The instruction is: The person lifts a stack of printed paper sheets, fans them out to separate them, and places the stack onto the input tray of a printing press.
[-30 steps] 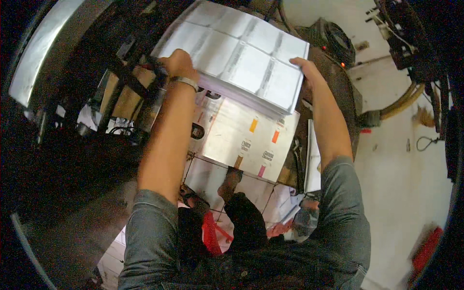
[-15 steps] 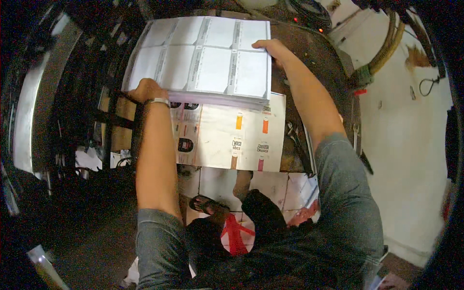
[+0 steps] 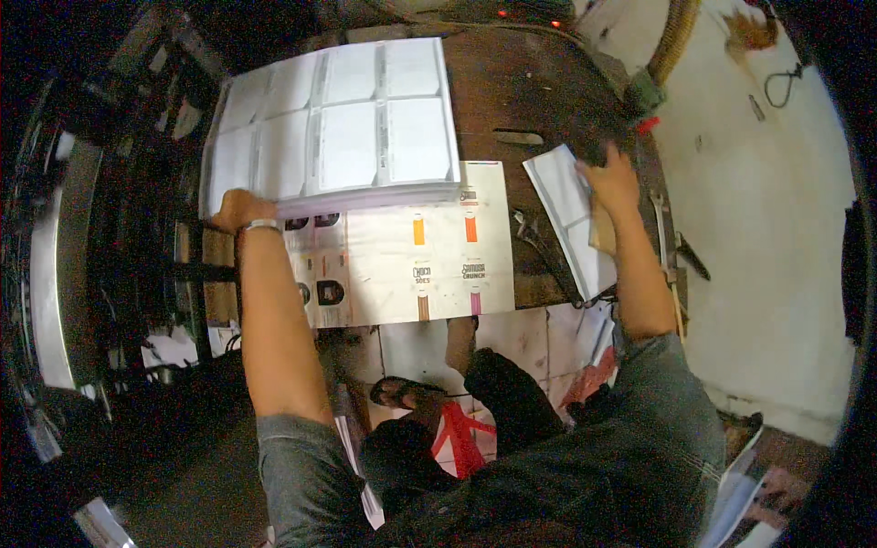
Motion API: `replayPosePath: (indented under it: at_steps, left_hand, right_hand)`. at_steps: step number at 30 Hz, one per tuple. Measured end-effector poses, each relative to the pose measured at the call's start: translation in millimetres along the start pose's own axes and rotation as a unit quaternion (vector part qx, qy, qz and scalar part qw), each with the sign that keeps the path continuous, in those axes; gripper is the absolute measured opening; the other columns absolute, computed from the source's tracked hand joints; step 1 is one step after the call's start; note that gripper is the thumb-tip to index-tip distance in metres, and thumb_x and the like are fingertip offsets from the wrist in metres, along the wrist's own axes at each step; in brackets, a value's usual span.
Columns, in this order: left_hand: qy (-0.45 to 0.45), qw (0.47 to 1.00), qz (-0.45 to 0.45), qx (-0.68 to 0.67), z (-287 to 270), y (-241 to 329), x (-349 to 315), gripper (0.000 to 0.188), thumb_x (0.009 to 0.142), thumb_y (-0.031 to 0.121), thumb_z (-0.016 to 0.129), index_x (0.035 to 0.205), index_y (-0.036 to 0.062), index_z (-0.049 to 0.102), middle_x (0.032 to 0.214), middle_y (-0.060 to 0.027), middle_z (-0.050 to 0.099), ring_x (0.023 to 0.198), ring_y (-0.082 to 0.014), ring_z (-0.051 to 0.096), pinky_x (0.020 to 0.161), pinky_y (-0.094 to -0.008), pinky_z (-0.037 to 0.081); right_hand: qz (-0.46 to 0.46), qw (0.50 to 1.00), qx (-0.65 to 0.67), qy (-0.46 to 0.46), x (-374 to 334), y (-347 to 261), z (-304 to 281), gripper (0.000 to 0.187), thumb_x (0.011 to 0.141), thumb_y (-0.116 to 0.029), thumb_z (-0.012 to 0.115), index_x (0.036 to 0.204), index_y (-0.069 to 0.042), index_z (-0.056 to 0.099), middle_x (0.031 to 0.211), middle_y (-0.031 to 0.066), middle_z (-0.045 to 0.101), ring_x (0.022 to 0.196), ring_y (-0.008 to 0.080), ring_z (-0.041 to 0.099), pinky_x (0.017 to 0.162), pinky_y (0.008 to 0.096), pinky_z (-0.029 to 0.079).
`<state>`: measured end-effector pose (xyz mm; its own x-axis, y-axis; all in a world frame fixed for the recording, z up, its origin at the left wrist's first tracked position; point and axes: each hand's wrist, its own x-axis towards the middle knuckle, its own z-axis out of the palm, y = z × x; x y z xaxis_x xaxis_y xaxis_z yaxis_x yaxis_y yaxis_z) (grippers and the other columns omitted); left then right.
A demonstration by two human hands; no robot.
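Observation:
A thick stack of white printed sheets (image 3: 352,119), laid out in a grid of blank panels, lies at the left of the dark table. My left hand (image 3: 242,209) is closed on its near left corner, thumb on top and the other fingers hidden. Under the stack's near edge lies a cream printed sheet (image 3: 384,274) with coloured bars and lettering. My right hand (image 3: 614,187) is over the right edge of a narrow white paper strip (image 3: 568,215), its visible fingers apart and slightly blurred. Whether it touches the strip is unclear. A brown piece (image 3: 600,230) shows under the right wrist.
An adjustable wrench (image 3: 534,239) lies between the cream sheet and the strip. Further right are a spanner (image 3: 660,219) and a dark-handled tool (image 3: 692,258). Dark machinery (image 3: 183,219) stands close on the left. A ribbed hose (image 3: 674,46) runs along the far right.
My right hand has left the stack's right edge and come nearer, over to the white strip. That strip, mostly covered by my forearm before, now shows. My left hand keeps its corner.

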<state>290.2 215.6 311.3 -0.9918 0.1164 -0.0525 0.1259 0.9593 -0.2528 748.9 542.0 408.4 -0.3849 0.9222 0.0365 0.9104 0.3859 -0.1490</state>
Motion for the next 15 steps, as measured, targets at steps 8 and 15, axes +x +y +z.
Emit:
replayPosePath:
  at_steps: [8,15]
  left_hand:
    - [0.025,0.999,0.014,0.044,5.4,-7.1,-0.1,0.021,0.072,0.031,0.065,0.076,0.0109,0.069,0.084,-0.0032,0.067,0.076,-0.0204,0.063,0.069,-0.0363,0.047]
    - [0.036,0.997,0.019,0.068,1.8,-7.1,-6.3,0.019,0.072,0.029,0.065,0.075,0.0107,0.069,0.083,-0.0034,0.066,0.075,-0.0194,0.063,0.066,-0.0359,0.047]
  right_hand:
    - [0.019,0.999,0.029,0.034,-63.3,88.6,61.0,0.071,0.073,-0.050,0.060,0.133,-0.021,0.036,0.134,0.0292,0.029,0.117,0.0435,0.040,0.095,0.0461,0.037]
    - [-0.022,0.982,0.102,0.154,-61.5,47.9,32.3,0.054,0.076,-0.027,0.062,0.126,-0.015,0.046,0.129,0.0244,0.040,0.117,0.0380,0.041,0.099,0.0410,0.033]
